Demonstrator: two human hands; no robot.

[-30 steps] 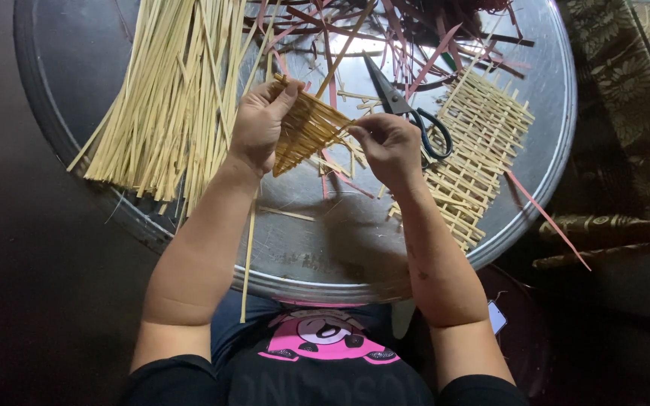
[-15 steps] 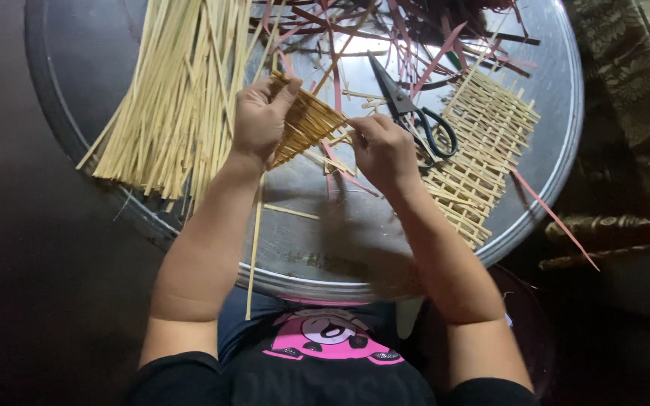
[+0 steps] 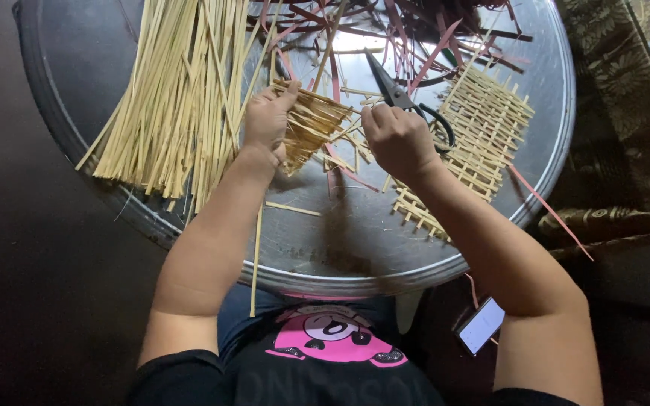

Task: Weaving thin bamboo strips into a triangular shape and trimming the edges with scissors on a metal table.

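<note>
My left hand [image 3: 267, 120] grips a small woven piece of pale bamboo strips [image 3: 311, 124], held tilted above a round metal tray [image 3: 355, 248]. My right hand [image 3: 396, 139] pinches a strip end at that piece's right edge. Black scissors [image 3: 408, 101] lie just behind my right hand. A larger flat woven mat [image 3: 472, 143] rests on the tray under and right of my right wrist.
A thick bundle of loose pale strips [image 3: 178, 90] fans over the tray's left side. Dark red and pink strips [image 3: 385, 30] lie tangled at the back. One loose strip [image 3: 255, 256] hangs over the near rim. A phone [image 3: 480, 325] rests by my right thigh.
Both hands have stayed on the small woven piece; the view has shifted slightly and my right hand's fingers have worked a strip at its edge.
</note>
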